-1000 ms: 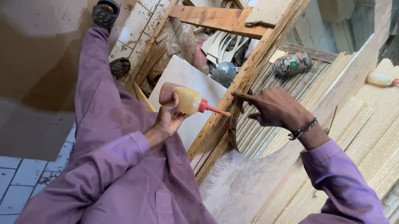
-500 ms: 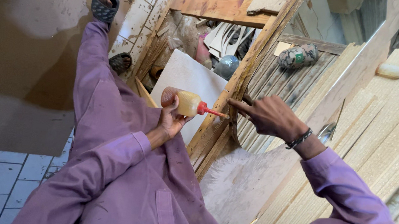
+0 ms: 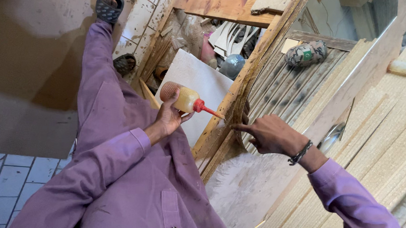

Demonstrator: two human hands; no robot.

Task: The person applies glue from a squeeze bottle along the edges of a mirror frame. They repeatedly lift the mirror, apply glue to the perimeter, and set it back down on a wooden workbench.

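A: Head view, and it's the only one. Take the wooden frame edge (image 3: 244, 83) as the landmark. Where does the glue bottle (image 3: 181, 98) sit from it?

B: Just to its left, over the white board (image 3: 192, 91) that leans below the frame. The left hand (image 3: 168, 118) is wrapped round the bottle's body from underneath, fingers closed on it. The bottle's long axis runs nearly level, slanting a little downward, with the red nozzle (image 3: 208, 110) pointing right at the frame edge; the tip ends just short of the wood or barely on it, I can't tell which.

A: And the other hand?

B: The right hand (image 3: 269, 133) is on the far side of that same edge, holding nothing, fingers spread with the forefinger stretched left so it presses on a thin dark strip (image 3: 237, 126) running along the frame. So the two hands meet the edge from opposite sides, near each other but not touching.

A: Which one is closer to the wood?

B: The right; it's in contact. The left reaches it only through the nozzle.

A: Anything else by the frame?

B: A second glue bottle (image 3: 404, 68) lies well off to the right on the stacked boards (image 3: 394, 134).
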